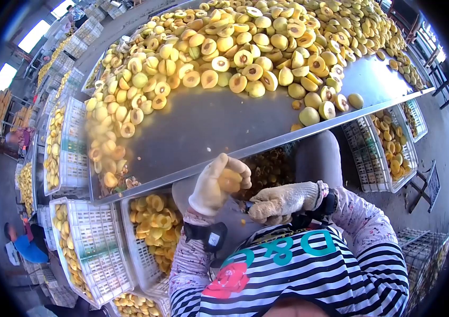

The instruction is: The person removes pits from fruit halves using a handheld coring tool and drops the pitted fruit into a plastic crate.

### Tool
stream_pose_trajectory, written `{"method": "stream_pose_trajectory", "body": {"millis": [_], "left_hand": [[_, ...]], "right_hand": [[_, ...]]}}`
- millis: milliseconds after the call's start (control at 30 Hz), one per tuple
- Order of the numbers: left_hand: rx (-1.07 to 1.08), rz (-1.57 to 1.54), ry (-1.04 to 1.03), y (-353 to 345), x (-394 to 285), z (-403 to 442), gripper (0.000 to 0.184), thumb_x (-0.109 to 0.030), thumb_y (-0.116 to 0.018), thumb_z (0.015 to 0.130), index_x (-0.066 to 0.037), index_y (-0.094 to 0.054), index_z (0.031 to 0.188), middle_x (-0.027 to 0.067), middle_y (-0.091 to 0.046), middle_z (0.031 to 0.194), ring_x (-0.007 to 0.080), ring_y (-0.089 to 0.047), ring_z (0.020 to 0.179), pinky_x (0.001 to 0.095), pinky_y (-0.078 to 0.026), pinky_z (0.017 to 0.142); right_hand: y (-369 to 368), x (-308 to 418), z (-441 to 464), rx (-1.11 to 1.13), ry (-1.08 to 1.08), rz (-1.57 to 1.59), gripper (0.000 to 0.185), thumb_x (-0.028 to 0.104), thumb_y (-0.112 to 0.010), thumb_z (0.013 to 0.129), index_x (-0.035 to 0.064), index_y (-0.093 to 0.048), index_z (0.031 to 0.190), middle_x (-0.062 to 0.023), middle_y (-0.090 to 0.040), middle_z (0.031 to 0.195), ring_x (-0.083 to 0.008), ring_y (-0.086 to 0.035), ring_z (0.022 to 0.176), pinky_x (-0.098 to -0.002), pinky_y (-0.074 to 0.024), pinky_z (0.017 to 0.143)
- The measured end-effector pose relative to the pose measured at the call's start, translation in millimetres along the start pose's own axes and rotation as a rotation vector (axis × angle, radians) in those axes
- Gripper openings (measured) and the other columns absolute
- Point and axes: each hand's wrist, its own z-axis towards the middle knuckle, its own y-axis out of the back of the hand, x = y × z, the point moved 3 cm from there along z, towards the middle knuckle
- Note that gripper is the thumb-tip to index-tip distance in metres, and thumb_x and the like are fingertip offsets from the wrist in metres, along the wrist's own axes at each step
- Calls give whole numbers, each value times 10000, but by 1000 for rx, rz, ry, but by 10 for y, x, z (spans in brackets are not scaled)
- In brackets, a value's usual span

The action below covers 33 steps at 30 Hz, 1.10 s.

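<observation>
My left hand [211, 185], in a pale glove, is raised just in front of the table's near edge. Its fingers curl around a yellow peach piece [230, 180]; whether this is a half or a whole fruit is hard to tell. To its right, my right hand [285, 202] wears a rough, stained knit glove and is closed. A small dark tool [246, 206] pokes out at its fingertips, mostly hidden by the glove. Many halved yellow peaches [237, 83], some showing brown pit centres, are heaped on the metal table [198, 127] beyond my hands.
A crate of peach halves [156, 224] stands below the table at left, beside another white crate [97, 251]. More filled crates [380, 150] are at right. Between my knees lie dark peach pieces [269, 169]. A person in blue [30, 248] is at far left.
</observation>
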Motion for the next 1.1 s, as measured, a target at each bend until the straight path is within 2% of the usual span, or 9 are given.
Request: {"method": "stream_pose_trajectory", "body": {"millis": [100, 167, 300, 333, 400, 533, 800, 900, 1100], "left_hand": [[-69, 40, -62, -73, 13, -1, 452, -385, -384, 1086, -35, -617, 920, 139, -640, 910, 255, -618, 828, 406, -534, 796], [-196, 131, -104, 16, 8, -39, 446, -377, -393, 1085, -26, -611, 916, 143, -648, 911, 246, -631, 817, 405, -551, 798], [-373, 1097, -603, 210, -488, -625, 492, -441, -472, 1011, 5, -673, 957, 104, -714, 869, 161, -684, 773, 274, -543, 720], [-584, 1019, -379, 566, -522, -821, 376, -358, -551, 979, -6, -683, 974, 116, -712, 971, 220, -683, 900, 334, -544, 833], [-815, 2044, -644, 702, -736, -1163, 234, -196, -622, 910, -20, -689, 1051, 138, -680, 1126, 301, -628, 1104, 431, -484, 1007], [-958, 1243, -822, 857, -749, -1249, 288, -48, -622, 877, 14, -655, 1155, 162, -601, 1291, 324, -540, 1262, 452, -395, 1117], [-475, 1024, -679, 434, -822, 44, 321, 10, -648, 852, -38, -694, 1166, 152, -592, 1307, 269, -572, 1232, 370, -451, 1044], [-510, 962, -579, 671, -988, 331, 276, -6, -662, 867, -27, -702, 1139, 120, -593, 1292, 202, -614, 1128, 310, -516, 916], [-640, 976, -464, 1197, -902, 718, 231, -37, -671, 879, -2, -705, 1105, 103, -600, 1264, 170, -636, 1043, 274, -536, 850]], "right_hand": [[92, -132, 189, -258, 111, 158, 531, 626, -531, 974, 104, -604, 908, 67, -413, 602, -50, -372, 470, -243, -306, 401], [-64, -94, 173, -102, -11, -90, 518, 616, -532, 978, 118, -571, 841, 64, -429, 608, -58, -389, 478, -247, -318, 414], [128, -46, -4, -131, 78, -34, 451, 549, -573, 984, 111, -536, 882, 62, -434, 618, -67, -412, 482, -243, -324, 429], [238, 44, -103, -250, 153, 107, 417, 517, -597, 984, 108, -530, 934, 62, -426, 613, -67, -408, 477, -240, -322, 428], [466, 297, -249, -457, 301, 135, 338, 418, -612, 1003, 107, -495, 945, 35, -436, 597, -72, -409, 458, -246, -347, 422], [964, 789, -423, -780, 529, 50, 350, 402, -553, 1037, 112, -470, 859, 7, -471, 599, -89, -423, 459, -255, -397, 448], [2485, 864, -1682, -1388, 517, 5, 312, 400, -614, 967, 100, -534, 929, 22, -464, 624, -96, -440, 448, -271, -356, 398], [2835, 467, -2314, -1736, 476, 47, 279, 365, -573, 972, 88, -546, 948, 2, -472, 626, -123, -441, 465, -312, -373, 426], [3436, 31, -2679, -1722, 254, 84, 322, 362, -549, 982, 63, -601, 873, -26, -520, 637, -155, -484, 463, -324, -409, 431]]}}
